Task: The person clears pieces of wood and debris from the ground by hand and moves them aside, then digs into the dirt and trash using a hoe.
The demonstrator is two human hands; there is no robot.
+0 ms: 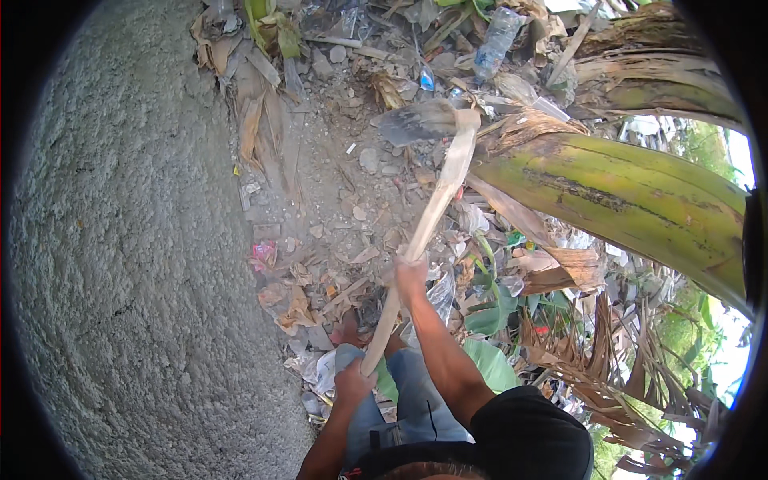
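Note:
A hoe [436, 200] with a long, pale wooden handle slants across the view, from near my legs up to the far middle. My left hand [353, 382] is wrapped round the handle's near end, just in front of my jeans. Farther up, my right hand [411, 278] grips the handle around its middle. At the far end sits the hoe's dark, flat metal blade [418, 122], pointing left over the littered soil [344, 160]. Whether the blade touches the ground I cannot tell.
A rough grey wall [152, 256] rises along the left. Thick green banana trunks [616, 188] lean in from the right, close to the hoe's head. A plastic bottle [498, 44], dry leaves [300, 308] and scattered rubbish cover the ground.

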